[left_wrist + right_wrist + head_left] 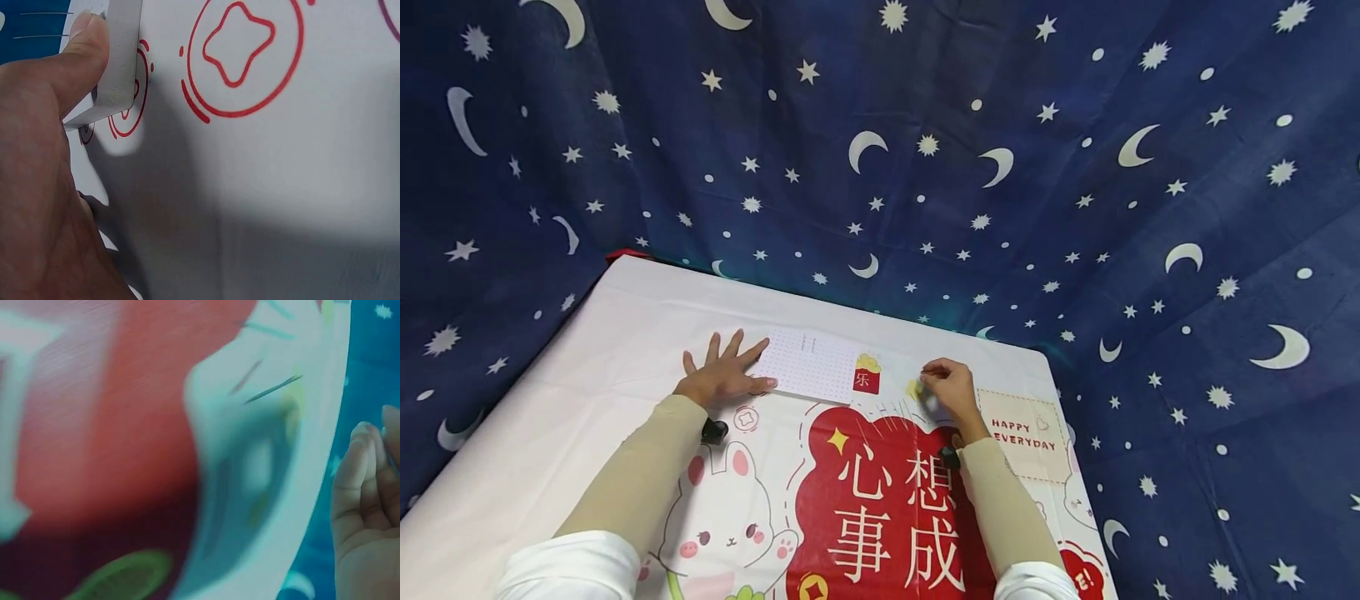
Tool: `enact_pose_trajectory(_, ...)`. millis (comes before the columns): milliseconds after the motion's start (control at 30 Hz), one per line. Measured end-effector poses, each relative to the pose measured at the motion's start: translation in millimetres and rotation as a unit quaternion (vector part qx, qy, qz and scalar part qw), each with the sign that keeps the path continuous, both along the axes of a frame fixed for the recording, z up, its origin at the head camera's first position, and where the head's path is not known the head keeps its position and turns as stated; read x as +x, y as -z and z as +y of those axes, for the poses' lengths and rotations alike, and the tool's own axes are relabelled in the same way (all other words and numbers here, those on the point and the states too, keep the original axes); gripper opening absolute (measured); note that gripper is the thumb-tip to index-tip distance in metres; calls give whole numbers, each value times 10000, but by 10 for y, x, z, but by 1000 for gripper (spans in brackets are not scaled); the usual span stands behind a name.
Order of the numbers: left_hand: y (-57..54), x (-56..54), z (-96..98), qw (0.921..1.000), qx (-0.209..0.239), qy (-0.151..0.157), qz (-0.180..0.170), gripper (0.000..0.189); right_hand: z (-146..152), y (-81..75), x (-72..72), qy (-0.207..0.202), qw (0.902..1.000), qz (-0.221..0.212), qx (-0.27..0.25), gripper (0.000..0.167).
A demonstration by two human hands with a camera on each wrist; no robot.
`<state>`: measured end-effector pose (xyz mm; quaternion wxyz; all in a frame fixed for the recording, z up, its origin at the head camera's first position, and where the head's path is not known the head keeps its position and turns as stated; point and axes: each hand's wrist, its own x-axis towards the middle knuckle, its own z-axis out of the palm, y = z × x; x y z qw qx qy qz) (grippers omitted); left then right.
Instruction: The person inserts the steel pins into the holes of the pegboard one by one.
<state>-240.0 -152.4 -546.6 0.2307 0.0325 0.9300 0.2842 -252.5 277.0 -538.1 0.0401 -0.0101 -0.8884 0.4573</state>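
A white board dotted with rows of small holes (812, 367) lies flat on the table. Near its far edge, thin marks show in the head view; in the left wrist view two thin metal pins (47, 13) stick up from it. My left hand (724, 377) rests at its left end, fingers spread, with the thumb (87, 44) pressing on the board near a corner. To the right of the board, my right hand (951, 387) hovers over the cloth, fingertips bent close together; whether they hold anything is too small to tell. A thin dark line, perhaps a pin (274, 389), shows below it.
A printed white tablecloth (647, 333) with a rabbit and red lettering covers the table. Right of the board is a red and yellow picture (867, 375). A dark blue curtain with moons and stars (925, 108) hangs behind the table and along its sides.
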Motion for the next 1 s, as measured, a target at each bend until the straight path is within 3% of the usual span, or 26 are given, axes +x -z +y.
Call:
enact_pose_trajectory(100,-46,36,11,10000,15,10,12,103,111,74,119,249,9994,-209,139,13)
enact_pose_trajectory(233,-93,68,27,9999,-62,66,80,98,147,167,218,448,9954,-835,138,16)
enact_pose_trajectory(333,-110,67,36,9999,-71,65,57,97,133,188,230,566,9916,-1162,-5,19)
enact_pose_trajectory(600,-101,23,27,10000,32,64,-23,104,107,177,186,639,9859,-1546,104,16)
enact_pose_trajectory(700,-94,15,26,10000,68,45,-24,106,95,188,181,615,9859,-1547,164,13)
enact_pose_trajectory(1000,-71,18,15,10000,53,51,-33,106,48,259,220,408,9935,-991,389,9)
